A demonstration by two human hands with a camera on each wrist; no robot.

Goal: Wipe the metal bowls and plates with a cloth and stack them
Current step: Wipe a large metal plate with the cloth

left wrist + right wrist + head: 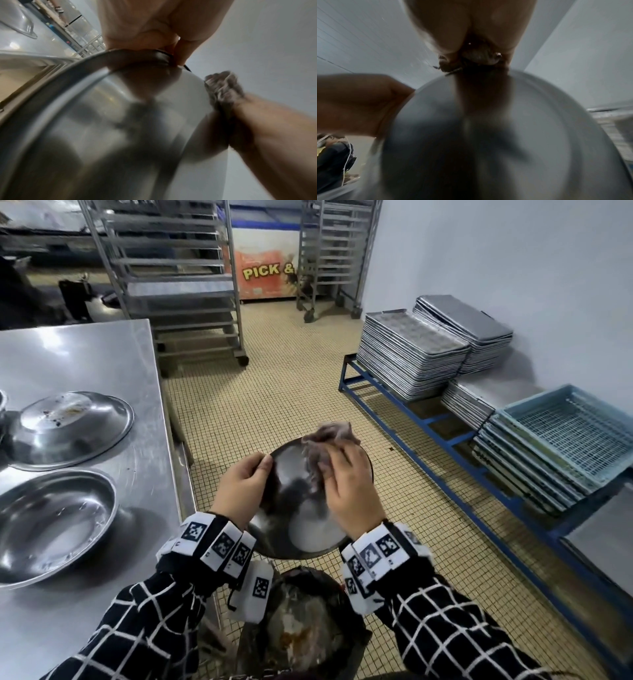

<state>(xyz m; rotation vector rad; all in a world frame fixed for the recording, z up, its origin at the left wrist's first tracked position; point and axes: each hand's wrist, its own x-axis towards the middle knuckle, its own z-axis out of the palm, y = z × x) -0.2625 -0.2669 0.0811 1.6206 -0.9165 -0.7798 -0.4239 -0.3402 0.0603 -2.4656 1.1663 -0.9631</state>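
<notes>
I hold a metal plate (pixel 301 518) tilted in the air over a black-lined bin (pixel 301 631). My left hand (pixel 245 484) grips the plate's left rim, thumb on the inside (pixel 180 54). My right hand (pixel 349 484) presses a crumpled grey cloth (pixel 329 436) against the plate's far inner side; the cloth (pixel 223 86) shows at the rim in the left wrist view and bunched in the fingers (pixel 479 56) in the right wrist view. On the steel table (pixel 85 354) to my left lie an upturned, stained metal plate (pixel 68 429) and a metal bowl (pixel 51 522) standing upright.
The bin below the plate holds food scraps. Stacks of metal trays (pixel 411 357) and light blue crates (pixel 565 440) sit on a blue low rack (pixel 455 440) along the right wall. Wheeled tray racks (pixel 178 285) stand further back on the tiled floor.
</notes>
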